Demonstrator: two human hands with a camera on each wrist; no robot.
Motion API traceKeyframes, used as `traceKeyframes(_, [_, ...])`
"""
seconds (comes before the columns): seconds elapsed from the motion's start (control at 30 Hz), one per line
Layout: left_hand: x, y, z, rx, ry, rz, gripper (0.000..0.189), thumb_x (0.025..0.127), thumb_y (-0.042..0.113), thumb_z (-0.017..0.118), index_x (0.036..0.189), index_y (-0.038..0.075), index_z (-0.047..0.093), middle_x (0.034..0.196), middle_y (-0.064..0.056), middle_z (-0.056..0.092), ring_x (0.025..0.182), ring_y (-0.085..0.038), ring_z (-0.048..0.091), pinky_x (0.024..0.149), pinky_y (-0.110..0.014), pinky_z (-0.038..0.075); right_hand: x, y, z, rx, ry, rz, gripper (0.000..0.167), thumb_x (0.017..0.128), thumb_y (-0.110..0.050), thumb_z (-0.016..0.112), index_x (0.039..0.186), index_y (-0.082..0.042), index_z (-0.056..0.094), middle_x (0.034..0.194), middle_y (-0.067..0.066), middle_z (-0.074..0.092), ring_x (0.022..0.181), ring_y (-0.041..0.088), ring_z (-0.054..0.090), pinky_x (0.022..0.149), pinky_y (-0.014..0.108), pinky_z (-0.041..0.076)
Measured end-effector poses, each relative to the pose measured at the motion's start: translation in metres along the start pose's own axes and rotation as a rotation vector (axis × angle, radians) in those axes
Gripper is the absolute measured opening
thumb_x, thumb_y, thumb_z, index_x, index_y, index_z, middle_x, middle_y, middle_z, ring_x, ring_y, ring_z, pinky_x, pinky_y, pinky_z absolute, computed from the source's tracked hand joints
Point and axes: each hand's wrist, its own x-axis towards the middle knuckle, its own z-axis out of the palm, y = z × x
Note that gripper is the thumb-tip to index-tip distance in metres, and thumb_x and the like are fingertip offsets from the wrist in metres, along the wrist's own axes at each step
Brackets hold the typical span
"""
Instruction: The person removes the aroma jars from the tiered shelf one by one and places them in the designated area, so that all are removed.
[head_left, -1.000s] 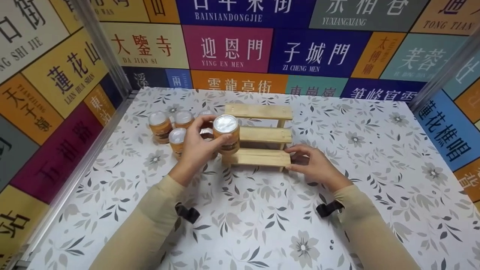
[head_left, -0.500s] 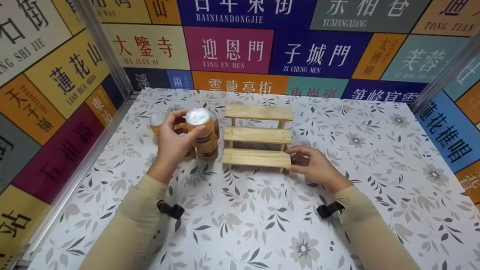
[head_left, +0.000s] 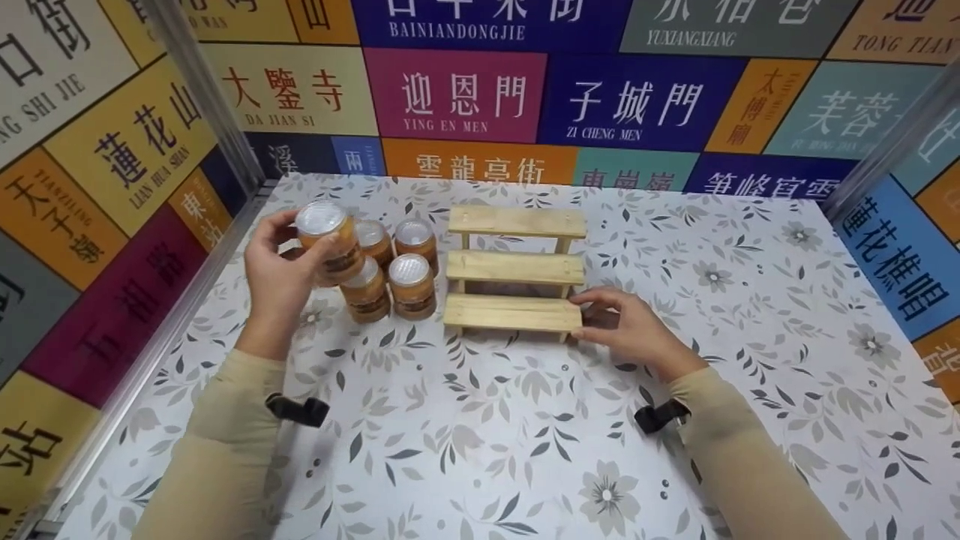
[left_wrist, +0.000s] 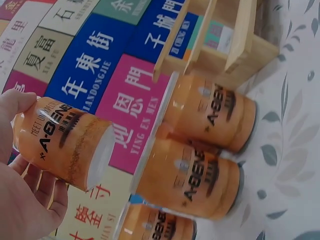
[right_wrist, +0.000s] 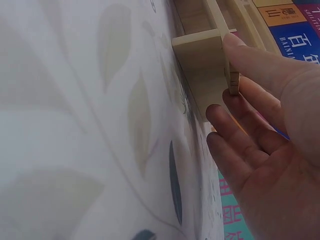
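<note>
My left hand (head_left: 276,281) grips an orange can (head_left: 339,249) with a silvery top, thumb on one side and fingers round the other. In the left wrist view the held can (left_wrist: 65,145) is raised and tilted, showing its pale underside. Several matching cans (head_left: 412,289) stand upright in a cluster just right of it. Further right is a three-step wooden stand (head_left: 516,268), its shelves bare. My right hand (head_left: 630,330) pinches the right end of its lowest shelf. The right wrist view shows the thumb on that board's (right_wrist: 231,65) upper face and fingers beneath.
A white tablecloth (head_left: 480,450) with grey leaves and flowers covers the table. Colourful sign panels (head_left: 457,97) wall the back and both sides, with metal posts (head_left: 217,97) at the corners. Each wrist wears a black strap mount (head_left: 298,410).
My left hand has carried the can leftward from in front of the stand, past the other cans to the cluster's left side. The right hand has stayed on the stand.
</note>
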Motion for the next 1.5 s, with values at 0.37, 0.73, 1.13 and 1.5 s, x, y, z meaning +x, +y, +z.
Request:
traceKeyframes(0.37, [0.012, -0.028, -0.022, 0.028, 0.101, -0.078, 0.052, 0.084, 0.012, 0.085, 0.130, 0.006, 0.061, 0.116, 0.005, 0.059, 0.109, -0.010, 0.053, 0.090, -0.024, 0.049, -0.001, -0.002, -0.001, -0.017, 0.017, 0.017, 0.048, 0.084, -0.004, 0.084, 0.129, -0.005, 0.068, 0.133, 0.016, 0.061, 0.114, 0.031, 0.064, 0.106, 0.036, 0.054])
traceKeyframes(0.73, [0.008, -0.049, -0.037, 0.089, 0.114, -0.180, 0.049, 0.086, 0.014, 0.083, 0.130, 0.010, 0.061, 0.115, 0.008, 0.058, 0.109, -0.009, 0.052, 0.080, -0.022, 0.050, -0.002, 0.000, -0.003, -0.038, 0.032, -0.010, 0.048, 0.083, -0.004, 0.085, 0.128, -0.003, 0.069, 0.128, 0.018, 0.064, 0.111, 0.030, 0.065, 0.106, 0.037, 0.054])
traceKeyframes(1.13, [-0.001, -0.079, -0.036, 0.192, 0.040, -0.247, 0.054, 0.087, 0.012, 0.080, 0.135, 0.003, 0.056, 0.133, -0.007, 0.056, 0.116, -0.015, 0.052, 0.087, -0.020, 0.050, -0.001, -0.003, -0.002, -0.026, 0.016, 0.018, 0.049, 0.083, -0.004, 0.085, 0.129, -0.005, 0.068, 0.127, 0.017, 0.064, 0.113, 0.031, 0.066, 0.105, 0.035, 0.054])
traceKeyframes(1.5, [-0.005, -0.087, -0.037, 0.224, 0.014, -0.274, 0.056, 0.089, 0.011, 0.077, 0.138, 0.002, 0.053, 0.136, -0.010, 0.054, 0.123, -0.019, 0.053, 0.092, -0.021, 0.048, -0.003, -0.003, 0.001, -0.014, 0.012, -0.001, 0.047, 0.085, -0.006, 0.084, 0.129, -0.004, 0.068, 0.131, 0.018, 0.063, 0.114, 0.033, 0.065, 0.108, 0.042, 0.052])
